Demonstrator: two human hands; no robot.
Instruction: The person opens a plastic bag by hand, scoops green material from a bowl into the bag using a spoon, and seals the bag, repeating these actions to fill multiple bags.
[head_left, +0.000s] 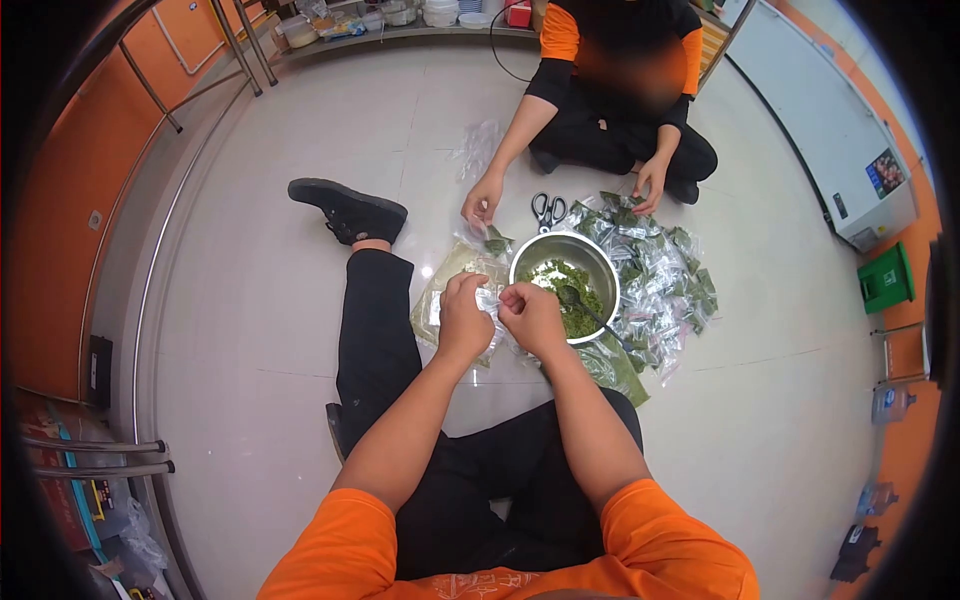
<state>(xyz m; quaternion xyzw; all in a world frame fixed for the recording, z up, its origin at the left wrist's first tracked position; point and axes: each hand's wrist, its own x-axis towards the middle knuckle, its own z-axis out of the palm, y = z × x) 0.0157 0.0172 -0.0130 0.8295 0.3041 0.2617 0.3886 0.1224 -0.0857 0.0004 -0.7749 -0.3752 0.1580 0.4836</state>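
Observation:
My left hand (466,318) and my right hand (532,318) are close together in front of me, fingers pinched on a small clear plastic bag (492,301), mostly hidden by the hands. Right beside my right hand stands a steel bowl (614,275) of chopped green food (580,322). A dark spoon (570,296) rests in it, its handle over the near rim. Beneath and beyond my left hand lies a larger flat clear bag (430,312) on the floor. Several small clear bags with green contents (655,285) are heaped right of the bowl.
Black-handled scissors (548,208) lie behind the bowl. Opposite sits another person; their one hand (483,198) holds a small green-filled bag (497,240), their other hand (651,184) touches the heap. A white chest freezer (820,120) stands right, metal rails (150,270) left.

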